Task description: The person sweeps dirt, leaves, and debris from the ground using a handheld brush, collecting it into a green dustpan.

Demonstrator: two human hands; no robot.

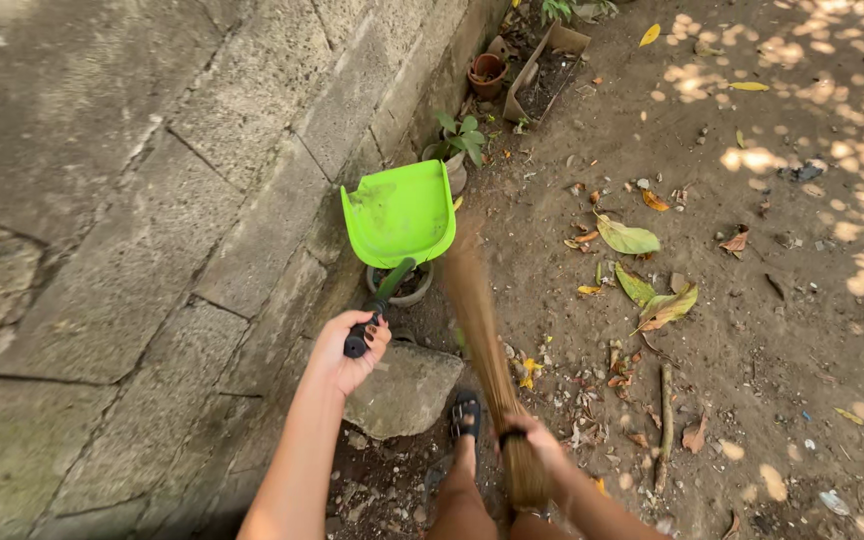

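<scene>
— Well, what have I got in each hand right now?

— From where I sit, my left hand (pixel 350 352) is wrapped tight around the black grip at the end of the bright green dustpan (pixel 399 212). The pan is held up off the ground, its scoop tilted toward the grey block wall (pixel 132 230), just above a small pot (pixel 402 288) at the wall's foot.

— And the right one?

— My right hand (pixel 535 443) is closed around the bundled end of a straw broom (pixel 487 350), at the black band that ties it. The bristles fan out ahead, toward the dustpan (they are blurred, so I cannot tell whether the tips touch the dirt).

— What lies about you?

— A rough grey stone (pixel 407 388) sits just below my left hand, beside my foot in a black sandal (pixel 466 415). To the right, large yellow-green fallen leaves (pixel 642 265) are scattered on the bare dirt ground (pixel 772 330), well apart from the broom. A stick (pixel 665 405) lies near them. Farther along the wall I see a potted plant (pixel 457 145) and a terracotta pot (pixel 487 72).
</scene>
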